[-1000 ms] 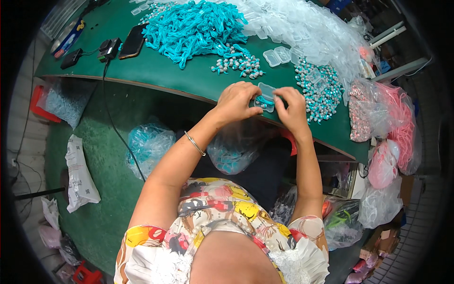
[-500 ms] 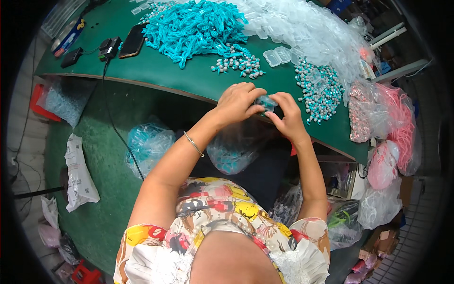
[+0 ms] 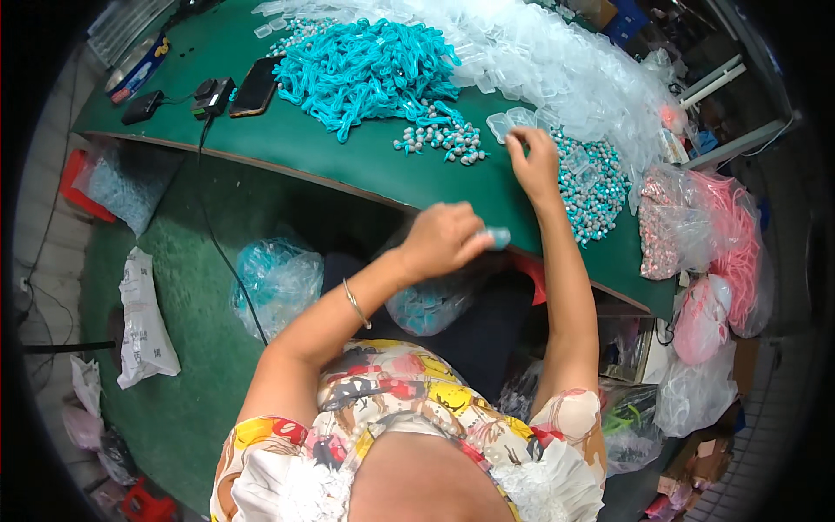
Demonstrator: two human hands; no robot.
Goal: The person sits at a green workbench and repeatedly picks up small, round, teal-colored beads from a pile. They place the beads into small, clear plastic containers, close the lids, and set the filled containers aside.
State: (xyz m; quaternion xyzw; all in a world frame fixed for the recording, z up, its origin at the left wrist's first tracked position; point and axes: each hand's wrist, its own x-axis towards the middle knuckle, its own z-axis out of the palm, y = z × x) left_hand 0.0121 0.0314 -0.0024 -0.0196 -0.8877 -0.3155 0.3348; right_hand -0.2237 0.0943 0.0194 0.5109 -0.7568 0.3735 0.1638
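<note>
Over the table's front edge, my left hand (image 3: 444, 239) is closed on a small clear plastic box (image 3: 497, 237) with teal in it, slightly blurred. My right hand (image 3: 533, 163) is farther forward over the table, fingers bent at a few clear plastic boxes (image 3: 501, 126), pinching at the nearest edge; its fingertips are partly hidden. Just right of it lies a pile of small grey-and-teal beads (image 3: 596, 196). A smaller group of such beads (image 3: 444, 139) lies to its left, beside a heap of teal cord loops (image 3: 365, 74).
A broad heap of clear plastic boxes (image 3: 565, 65) covers the far side of the green table (image 3: 348, 165). A phone (image 3: 254, 87) and a small black device (image 3: 213, 97) with a cable lie left. Bags of pink cord (image 3: 739, 235) hang right; a bag of teal pieces (image 3: 277, 278) is below.
My hands have parted. The left has drawn the box back and down toward me; the right has let go of it and moved forward to the clear boxes. The view has shifted slightly.
</note>
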